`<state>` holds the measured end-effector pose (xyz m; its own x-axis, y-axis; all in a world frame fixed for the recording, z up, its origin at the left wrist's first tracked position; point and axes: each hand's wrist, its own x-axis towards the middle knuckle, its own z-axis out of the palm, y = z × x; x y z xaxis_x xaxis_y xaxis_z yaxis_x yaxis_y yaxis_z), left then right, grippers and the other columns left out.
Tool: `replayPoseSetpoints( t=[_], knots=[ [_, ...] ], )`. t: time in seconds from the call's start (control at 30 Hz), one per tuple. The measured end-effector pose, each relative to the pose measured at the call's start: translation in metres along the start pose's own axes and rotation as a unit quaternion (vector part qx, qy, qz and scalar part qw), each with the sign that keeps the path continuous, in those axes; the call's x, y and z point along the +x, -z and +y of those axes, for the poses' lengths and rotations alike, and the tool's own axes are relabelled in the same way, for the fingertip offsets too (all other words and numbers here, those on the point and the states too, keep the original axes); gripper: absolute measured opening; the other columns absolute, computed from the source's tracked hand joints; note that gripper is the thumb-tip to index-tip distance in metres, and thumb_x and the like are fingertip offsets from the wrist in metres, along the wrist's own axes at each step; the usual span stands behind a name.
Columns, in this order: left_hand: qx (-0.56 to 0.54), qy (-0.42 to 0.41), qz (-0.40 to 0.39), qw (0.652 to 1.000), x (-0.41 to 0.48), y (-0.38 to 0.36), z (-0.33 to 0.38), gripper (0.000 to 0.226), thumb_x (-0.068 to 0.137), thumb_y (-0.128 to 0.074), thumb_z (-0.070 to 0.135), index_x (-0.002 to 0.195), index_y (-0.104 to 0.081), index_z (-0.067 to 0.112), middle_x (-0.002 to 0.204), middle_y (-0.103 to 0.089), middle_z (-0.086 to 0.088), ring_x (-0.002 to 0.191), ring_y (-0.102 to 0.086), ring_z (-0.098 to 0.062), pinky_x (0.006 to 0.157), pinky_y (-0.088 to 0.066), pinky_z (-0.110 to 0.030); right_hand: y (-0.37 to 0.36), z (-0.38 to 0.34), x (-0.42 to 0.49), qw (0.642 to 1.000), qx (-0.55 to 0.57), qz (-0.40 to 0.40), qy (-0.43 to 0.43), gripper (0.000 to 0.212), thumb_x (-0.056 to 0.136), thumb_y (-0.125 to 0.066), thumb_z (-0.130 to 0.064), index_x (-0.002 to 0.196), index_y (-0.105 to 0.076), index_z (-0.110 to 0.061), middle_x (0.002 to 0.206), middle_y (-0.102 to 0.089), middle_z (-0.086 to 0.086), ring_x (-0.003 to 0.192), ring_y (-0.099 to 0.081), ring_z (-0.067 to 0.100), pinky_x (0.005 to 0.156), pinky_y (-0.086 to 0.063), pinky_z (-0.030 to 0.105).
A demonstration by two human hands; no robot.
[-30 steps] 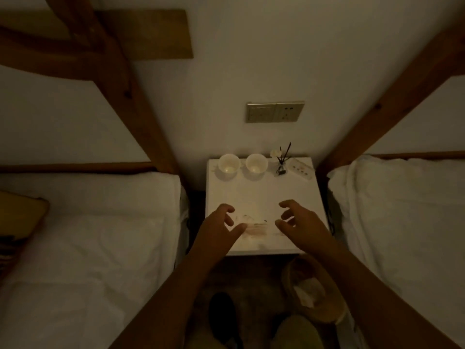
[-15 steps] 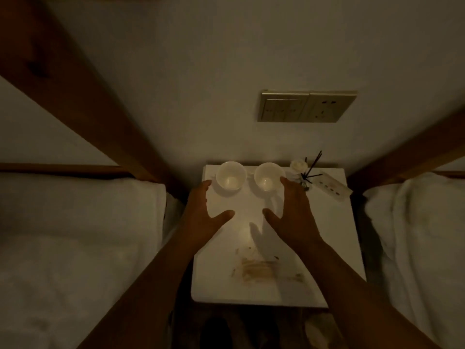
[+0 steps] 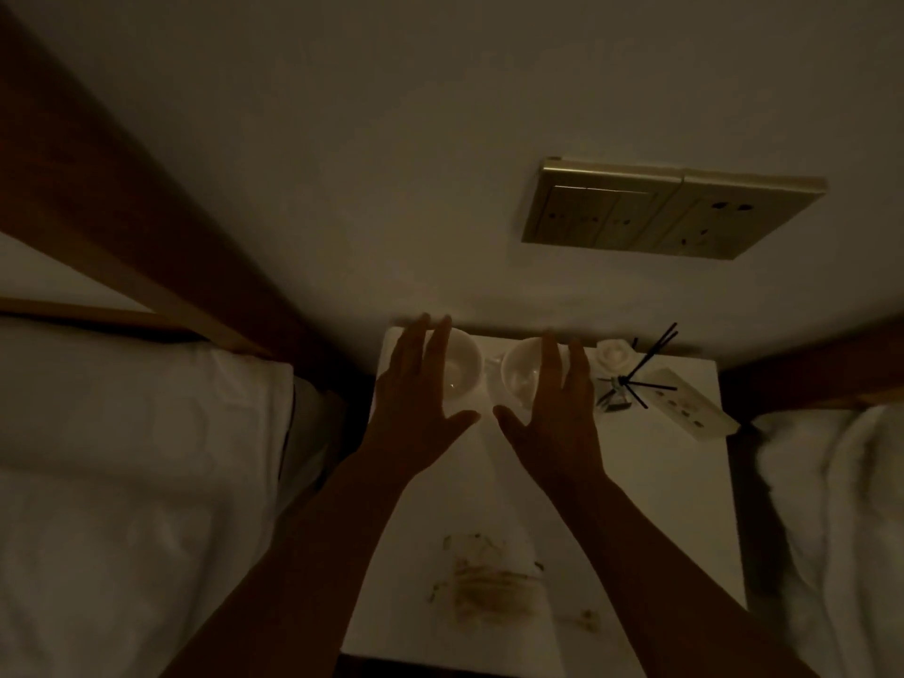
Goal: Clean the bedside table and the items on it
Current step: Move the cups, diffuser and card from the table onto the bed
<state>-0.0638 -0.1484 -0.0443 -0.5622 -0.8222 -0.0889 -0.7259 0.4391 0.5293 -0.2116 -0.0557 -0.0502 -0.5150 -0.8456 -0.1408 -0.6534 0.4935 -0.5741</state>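
Note:
A white bedside table (image 3: 650, 491) stands against the wall between two beds. A brown smear (image 3: 489, 587) marks its near part. Two white cups sit at its back edge. My left hand (image 3: 416, 408) is open, its fingers spread over the left cup (image 3: 462, 371). Beside it, my right hand (image 3: 553, 413) is also open and reaches over the right cup (image 3: 519, 374). Neither hand visibly grips a cup. To the right stand a reed diffuser (image 3: 623, 384) with black sticks, a small white round item (image 3: 614, 353), and a white power strip (image 3: 689, 408).
White bedding lies on the left bed (image 3: 137, 482) and the right bed (image 3: 841, 506). Dark wooden beams (image 3: 112, 208) slant up on the left. A brass switch and socket panel (image 3: 670, 208) is on the wall above the table. The room is dim.
Both hands have moved from the near part of the table, by the smear, to the back edge over the two cups. The view has moved closer to the table.

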Motion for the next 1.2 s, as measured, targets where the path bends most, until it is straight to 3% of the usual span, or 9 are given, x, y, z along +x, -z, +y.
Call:
replayPoseSetpoints(
  t=[0.1, 0.27, 0.4, 0.5, 0.6, 0.7, 0.9, 1.07, 1.2],
  knots=[
    [-0.017, 0.016, -0.003, 1.000, 0.009, -0.006, 0.001, 0.108, 0.073, -0.075, 0.050, 0.152, -0.004, 0.029, 0.159, -0.017, -0.002, 0.145, -0.019, -0.024, 0.111, -0.031, -0.051, -0.001, 0.001, 0.007, 1.000, -0.005, -0.003, 0.001, 0.101, 0.078, -0.072, -0.041, 0.152, -0.003, -0.028, 0.157, -0.010, 0.016, 0.143, -0.016, 0.039, 0.108, -0.035, 0.058],
    [0.017, 0.064, 0.023, 0.998, 0.011, -0.016, -0.002, 0.097, 0.077, -0.074, 0.043, 0.151, -0.013, 0.024, 0.151, -0.028, -0.007, 0.136, -0.034, -0.027, 0.106, -0.041, -0.045, -0.001, -0.001, 0.017, 1.000, -0.019, -0.008, -0.011, 0.100, 0.076, -0.073, -0.043, 0.151, -0.011, -0.023, 0.151, -0.019, 0.017, 0.138, -0.025, 0.038, 0.104, -0.040, 0.053],
    [-0.055, 0.138, 0.016, 0.989, -0.004, -0.012, -0.009, 0.103, 0.074, -0.077, 0.040, 0.150, -0.010, 0.024, 0.145, -0.028, -0.008, 0.130, -0.038, -0.027, 0.103, -0.044, -0.041, -0.006, -0.005, 0.017, 1.000, 0.002, -0.021, -0.012, 0.099, 0.069, -0.081, -0.033, 0.148, -0.021, -0.019, 0.141, -0.030, 0.015, 0.124, -0.044, 0.035, 0.092, -0.049, 0.043],
    [-0.068, 0.184, 0.039, 0.980, -0.034, 0.000, -0.024, 0.094, 0.069, -0.080, 0.042, 0.143, -0.028, 0.015, 0.135, -0.038, -0.008, 0.122, -0.045, -0.025, 0.093, -0.042, -0.028, -0.014, -0.016, 0.001, 0.998, 0.024, -0.053, 0.007, 0.100, 0.065, -0.080, -0.038, 0.145, -0.021, -0.028, 0.137, -0.031, 0.008, 0.117, -0.050, 0.030, 0.083, -0.050, 0.035],
    [-0.058, 0.214, 0.089, 0.971, -0.074, 0.019, -0.047, 0.091, 0.063, -0.082, 0.044, 0.136, -0.036, 0.017, 0.128, -0.045, -0.007, 0.113, -0.051, -0.026, 0.089, -0.047, -0.032, -0.024, -0.035, -0.015, 0.993, 0.031, -0.091, 0.064, 0.097, 0.064, -0.080, -0.043, 0.142, -0.024, -0.032, 0.133, -0.034, 0.005, 0.110, -0.052, 0.026, 0.081, -0.052, 0.034],
    [-0.078, 0.278, 0.126, 0.949, -0.117, 0.043, -0.074, 0.096, 0.062, -0.082, 0.049, 0.138, -0.029, 0.024, 0.127, -0.040, -0.001, 0.110, -0.051, -0.023, 0.082, -0.052, -0.033, -0.041, -0.069, -0.033, 0.980, 0.050, -0.159, 0.114, 0.092, 0.067, -0.081, -0.036, 0.141, -0.026, -0.036, 0.132, -0.033, 0.001, 0.113, -0.050, 0.022, 0.085, -0.055, 0.037],
    [-0.078, 0.345, 0.206, 0.912, -0.217, 0.096, -0.135, 0.098, 0.060, -0.082, 0.049, 0.139, -0.027, 0.026, 0.127, -0.035, 0.002, 0.113, -0.048, -0.019, 0.083, -0.044, -0.028, -0.094, -0.163, -0.083, 0.937, 0.048, -0.246, 0.242, 0.087, 0.071, -0.080, -0.028, 0.140, -0.029, -0.043, 0.135, -0.034, 0.000, 0.112, -0.052, 0.020, 0.079, -0.049, 0.026],
    [-0.070, 0.430, 0.275, 0.857, -0.316, 0.136, -0.177, 0.097, 0.058, -0.087, 0.041, 0.134, -0.027, 0.030, 0.130, -0.037, 0.000, 0.116, -0.049, -0.022, 0.087, -0.052, -0.038, -0.142, -0.247, -0.150, 0.893, 0.055, -0.288, 0.341, 0.086, 0.071, -0.079, -0.026, 0.142, -0.033, -0.038, 0.133, -0.031, -0.002, 0.108, -0.049, 0.015, 0.085, -0.051, 0.026],
    [-0.088, 0.501, 0.311, 0.803, -0.399, 0.154, -0.211, 0.098, 0.058, -0.086, 0.045, 0.134, -0.025, 0.032, 0.130, -0.034, 0.003, 0.114, -0.049, -0.022, 0.085, -0.052, -0.035, -0.179, -0.298, -0.210, 0.854, -0.002, -0.316, 0.414, 0.087, 0.072, -0.075, -0.038, 0.145, -0.028, -0.039, 0.139, -0.030, -0.001, 0.113, -0.049, 0.018, 0.086, -0.052, 0.027]
  ],
)
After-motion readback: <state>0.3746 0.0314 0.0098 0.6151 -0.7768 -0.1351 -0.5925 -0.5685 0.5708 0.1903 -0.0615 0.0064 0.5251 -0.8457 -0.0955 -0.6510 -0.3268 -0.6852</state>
